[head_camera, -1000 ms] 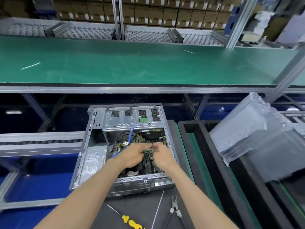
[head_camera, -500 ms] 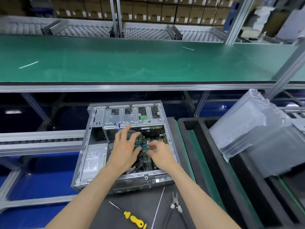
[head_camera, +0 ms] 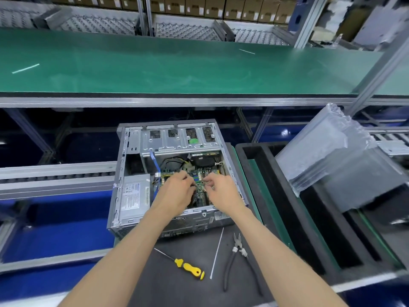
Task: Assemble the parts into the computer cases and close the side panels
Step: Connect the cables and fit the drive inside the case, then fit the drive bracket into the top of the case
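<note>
Nearest, a yellow-handled screwdriver, a white cable tie and black pliers are lying on the dark mat. Beyond them the computer case is lying open on its side — both hands are reaching in over the motherboard. The left hand and right hand are curling their fingers; whether either is gripping anything I cannot tell. Farther back, a green conveyor is stretching across.

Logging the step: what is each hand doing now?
Left hand: fingers curled inside the computer case; contents cannot be told.
Right hand: the same.
</note>
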